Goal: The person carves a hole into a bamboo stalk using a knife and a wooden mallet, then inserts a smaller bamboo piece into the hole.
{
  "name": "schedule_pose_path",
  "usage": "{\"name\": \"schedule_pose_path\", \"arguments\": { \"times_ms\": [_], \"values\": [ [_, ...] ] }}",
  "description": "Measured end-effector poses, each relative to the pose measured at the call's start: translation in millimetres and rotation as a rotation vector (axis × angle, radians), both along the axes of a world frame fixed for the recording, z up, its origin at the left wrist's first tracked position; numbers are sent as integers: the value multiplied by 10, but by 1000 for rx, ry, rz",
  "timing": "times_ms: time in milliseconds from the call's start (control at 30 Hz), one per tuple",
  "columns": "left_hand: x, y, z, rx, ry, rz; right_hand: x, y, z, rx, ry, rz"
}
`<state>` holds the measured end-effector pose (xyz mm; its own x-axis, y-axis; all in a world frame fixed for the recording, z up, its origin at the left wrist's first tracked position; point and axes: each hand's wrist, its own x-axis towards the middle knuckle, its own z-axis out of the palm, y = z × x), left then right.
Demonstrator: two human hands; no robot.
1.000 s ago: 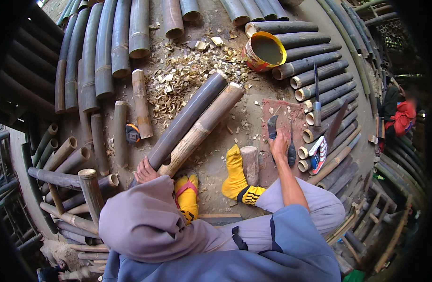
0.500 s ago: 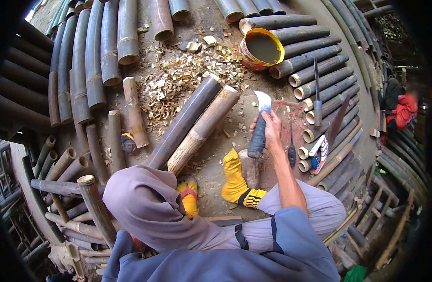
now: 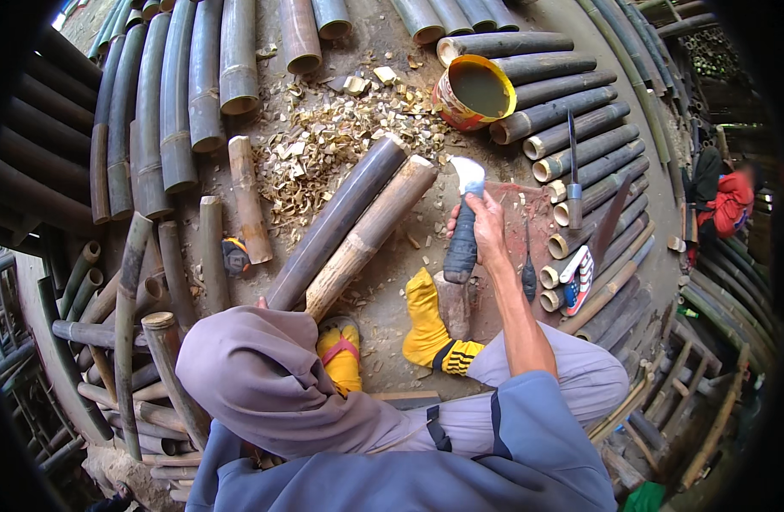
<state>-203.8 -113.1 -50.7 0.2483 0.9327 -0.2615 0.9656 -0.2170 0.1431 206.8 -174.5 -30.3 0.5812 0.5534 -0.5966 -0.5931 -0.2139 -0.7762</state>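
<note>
Dirt floor (image 3: 379,350) below, curved knife (image 3: 465,224) right of two bamboo poles (image 3: 370,235), right hand (image 3: 487,225) wrapped round its handle (image 3: 462,253), blade (image 3: 469,173) pointing away, long axis fore-and-aft, left hand (image 3: 262,302) mostly hidden, can't tell grip.

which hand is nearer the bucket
Right: the right hand, gripping the curved knife, is below the bucket in view. The left hand, mostly hidden by the knee, is farther off, beside the dark bamboo.

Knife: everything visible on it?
The knife has a pale, metal-looking blade with a hooked tip pointing left, and a thick, dark handle that looks wrapped. The right hand grips the handle near the blade. It slants, butt overlapping the block in view; contact there is unclear.
</note>
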Motion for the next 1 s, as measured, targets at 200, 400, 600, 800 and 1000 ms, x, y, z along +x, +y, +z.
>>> {"name": "schedule_pose_path", "arguments": {
  "times_ms": [200, 400, 600, 800, 1000],
  "values": [
    [-37, 12, 18, -4, 0, -3, -51, -10, -5, -39, -30, -20],
    [9, 34, 12, -18, -9, -9, -110, -30, -37, -22, -34, -24],
    [189, 85, -24, -86, -82, 28, -192, -36, -38, -49, -48, 41],
    [270, 108, 73, -21, 44, -81, -103, -34, 7, -59, 44, 70],
    [195, 77, -53, 59, 30, -106, -248, -12, 62, -36, -275, -63]
  ]
}}
